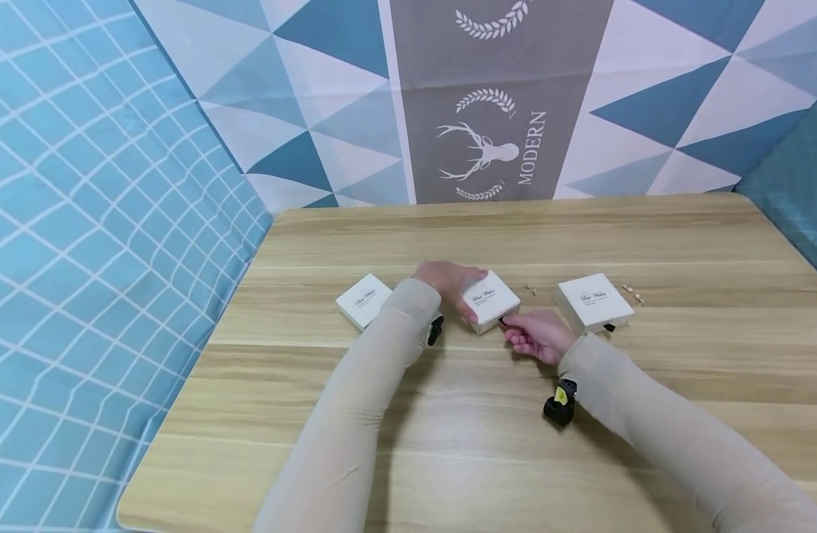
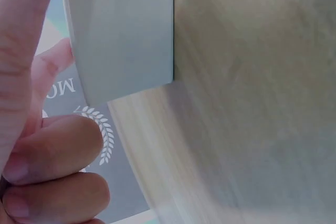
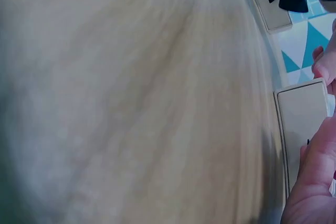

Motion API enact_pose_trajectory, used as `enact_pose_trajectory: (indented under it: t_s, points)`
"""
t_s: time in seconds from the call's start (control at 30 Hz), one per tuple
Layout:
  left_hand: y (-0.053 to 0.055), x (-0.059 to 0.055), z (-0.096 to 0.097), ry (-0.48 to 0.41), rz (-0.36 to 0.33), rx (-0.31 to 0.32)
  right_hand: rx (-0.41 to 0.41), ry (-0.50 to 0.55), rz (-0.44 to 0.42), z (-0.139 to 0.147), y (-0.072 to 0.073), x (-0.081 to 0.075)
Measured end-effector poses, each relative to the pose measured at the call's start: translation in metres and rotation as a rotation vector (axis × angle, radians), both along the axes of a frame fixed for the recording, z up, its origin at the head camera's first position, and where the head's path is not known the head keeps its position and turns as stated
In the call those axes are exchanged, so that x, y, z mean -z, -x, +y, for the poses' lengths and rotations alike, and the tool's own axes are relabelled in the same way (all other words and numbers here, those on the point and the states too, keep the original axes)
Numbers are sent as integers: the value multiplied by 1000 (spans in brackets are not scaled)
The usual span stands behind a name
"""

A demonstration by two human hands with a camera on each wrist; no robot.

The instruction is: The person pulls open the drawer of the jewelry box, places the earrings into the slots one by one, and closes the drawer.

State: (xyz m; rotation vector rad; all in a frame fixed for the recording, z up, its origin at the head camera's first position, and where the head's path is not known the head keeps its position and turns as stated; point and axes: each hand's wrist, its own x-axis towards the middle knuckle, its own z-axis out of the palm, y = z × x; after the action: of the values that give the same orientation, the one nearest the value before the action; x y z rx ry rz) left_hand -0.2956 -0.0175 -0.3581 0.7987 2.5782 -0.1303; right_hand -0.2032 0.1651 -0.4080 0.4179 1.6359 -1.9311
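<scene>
A small white box (image 1: pixel 491 292) with dark printed lettering sits in the middle of the group of boxes. My left hand (image 1: pixel 453 285) grips it from the left, thumb on the near side and a finger at the far side. At its near right edge, my right hand (image 1: pixel 538 334) pinches a small black tab (image 1: pixel 503 320), mostly covered by the fingertips. In the left wrist view the box (image 2: pixel 123 30) shows a plain side, with other fingers curled below it. The right wrist view shows the box's drawer-like face (image 3: pixel 302 108) beside the right hand (image 3: pixel 315 166).
To the left lies a similar white box (image 1: pixel 363 300), partly behind the left forearm. Another white box (image 1: pixel 591 300) with a black tab (image 1: pixel 609 327) stands right of the right hand. Small pale pieces (image 1: pixel 633 293) lie near it on the wooden table (image 1: pixel 475 444).
</scene>
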Motion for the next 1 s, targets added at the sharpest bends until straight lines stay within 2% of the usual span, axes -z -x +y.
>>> enact_pose_trajectory:
  t_s: [0.13, 0.37, 0.63, 1.0]
  points:
    - [1, 1, 0, 3, 10, 5, 6, -20, 0, 1, 3, 1]
    - [5, 3, 2, 18, -39, 63, -24, -59, -2, 1, 6, 1]
    - [6, 1, 0, -11, -86, 14, -47, -70, 0, 1, 7, -3]
    - [4, 1, 0, -34, -90, -18, -68, -136, 4, 5, 6, 0]
